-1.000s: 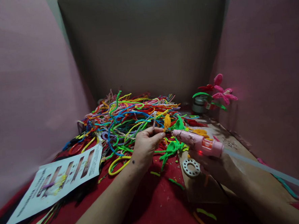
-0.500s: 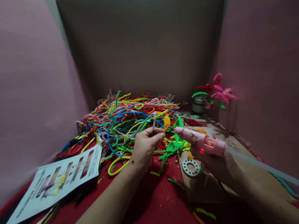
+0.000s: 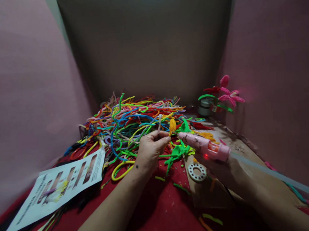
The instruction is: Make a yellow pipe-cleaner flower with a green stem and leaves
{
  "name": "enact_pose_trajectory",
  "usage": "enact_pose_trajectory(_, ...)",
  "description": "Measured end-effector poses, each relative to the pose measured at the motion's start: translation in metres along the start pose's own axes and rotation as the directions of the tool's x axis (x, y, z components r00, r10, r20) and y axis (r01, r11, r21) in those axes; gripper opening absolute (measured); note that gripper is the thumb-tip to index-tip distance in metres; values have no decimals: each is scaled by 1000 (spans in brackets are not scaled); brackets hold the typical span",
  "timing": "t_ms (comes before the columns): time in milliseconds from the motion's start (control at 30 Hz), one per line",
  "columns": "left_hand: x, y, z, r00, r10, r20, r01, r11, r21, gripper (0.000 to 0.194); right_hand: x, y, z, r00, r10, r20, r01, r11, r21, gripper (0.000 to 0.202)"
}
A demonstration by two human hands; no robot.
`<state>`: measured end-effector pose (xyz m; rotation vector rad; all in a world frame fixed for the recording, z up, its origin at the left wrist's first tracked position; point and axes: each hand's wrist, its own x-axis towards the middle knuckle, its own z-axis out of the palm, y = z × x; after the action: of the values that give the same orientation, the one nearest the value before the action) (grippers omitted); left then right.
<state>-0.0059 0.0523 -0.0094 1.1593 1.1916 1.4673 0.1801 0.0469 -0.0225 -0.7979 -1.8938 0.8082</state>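
Observation:
My left hand [image 3: 152, 147] is closed in a pinch on an orange-yellow pipe cleaner petal [image 3: 172, 125], held upright by its lower end. A pale pipe cleaner stem [image 3: 159, 122] with a whitish tip rises just left of the petal, by the same fingers. In my right hand [image 3: 220, 167] is a pink hot glue gun [image 3: 203, 145], its red light on and a glue stick trailing behind. The gun's nozzle points left, at or very close to the petal's base; actual contact is hard to tell. Much of the right hand is dark and hidden behind the gun.
A tangled heap of colourful pipe cleaners [image 3: 136, 120] lies behind my hands. A printed sheet [image 3: 57, 191] is at left. On the cardboard [image 3: 214, 195] sits a white ring with holes [image 3: 197, 172]. Pink pipe cleaner flowers [image 3: 231, 96] stand at back right. Scraps dot the red cloth [image 3: 162, 205].
The glue gun in my right hand has shifted slightly left, bringing its nozzle closer to the petal's base. My left hand and the petal have stayed practically still.

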Motion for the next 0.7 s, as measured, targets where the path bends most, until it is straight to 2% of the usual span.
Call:
enact_pose_trajectory(167, 0, 1, 1, 1000, -15, -8, 15, 1000, 9, 17, -1, 1, 1, 999, -13, 42, 12, 1000, 20, 43)
enact_pose_trajectory(400, 0, -2, -2, 1000, -11, 25, 12, 999, -38, 17, -2, 1, 0, 999, 5, -40, -5, 1000, 9, 41)
enact_pose_trajectory(600, 2, -1, -3, 998, -46, 38, 52, 984, -170, 21, -1, -12, -3, 997, 25, -78, -26, 1000, -12, 42)
enact_pose_trajectory(700, 4, 0, -4, 996, -79, 39, 86, 967, -238, 22, 2, -16, -13, 996, 43, -78, -45, 999, -29, 42)
